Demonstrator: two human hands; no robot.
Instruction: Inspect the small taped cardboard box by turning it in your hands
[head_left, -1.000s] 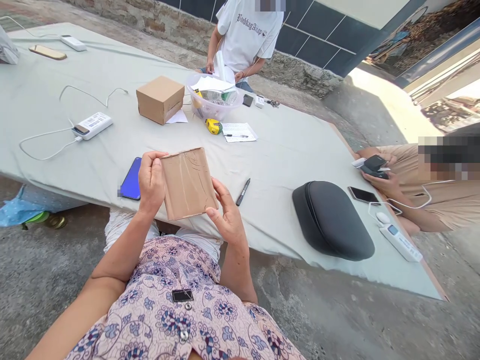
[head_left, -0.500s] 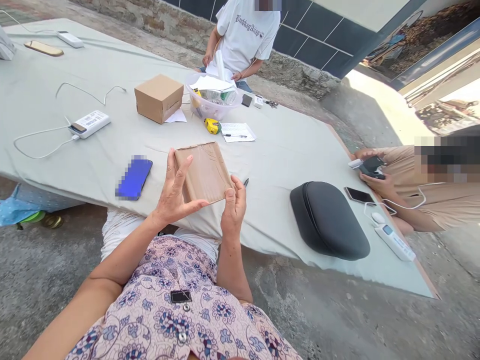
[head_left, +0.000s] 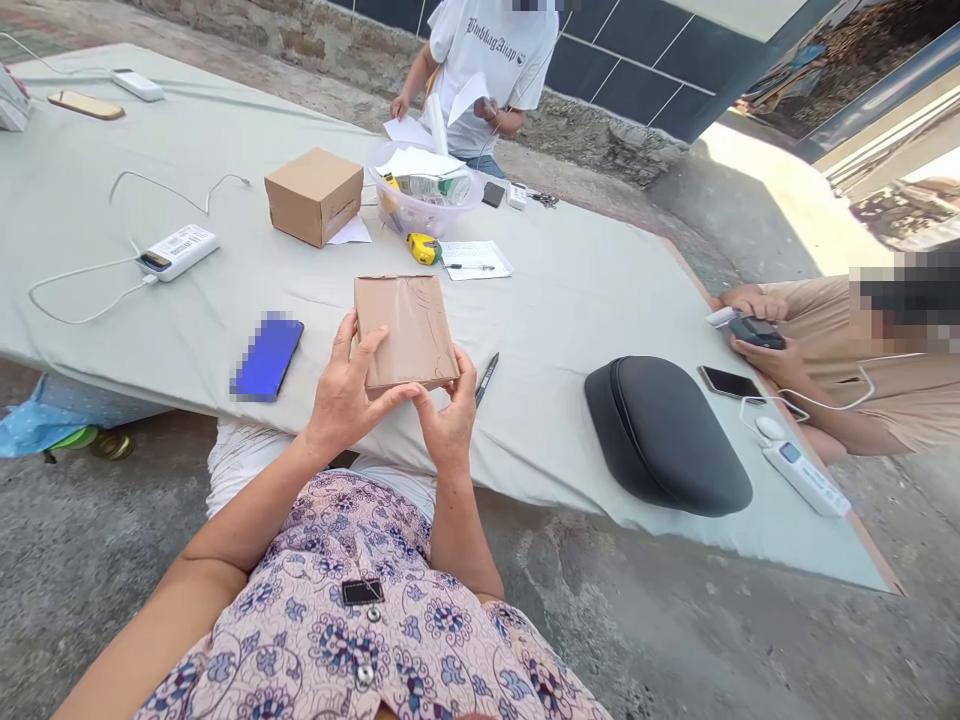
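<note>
A small brown cardboard box (head_left: 409,335) with tape across its face is held over the near edge of the table. My left hand (head_left: 349,385) grips its left side, fingers on the face and thumb along the bottom edge. At the lower right corner my right hand (head_left: 450,410) holds it, the two thumbs nearly meeting. A black pen (head_left: 487,379) lies just right of my right hand. To the left is a phone (head_left: 268,357) with a blue screen.
Beyond lie a larger cardboard box (head_left: 313,196), a plastic basket (head_left: 427,215), a yellow tape measure (head_left: 424,249) and a notepad (head_left: 476,260). A black case (head_left: 667,435) sits right. One person handles papers across the table; another holds a dark device at right.
The small box has turned more upright and square to me. My right hand has moved slightly left, showing more of the pen. The person across has lifted a paper.
</note>
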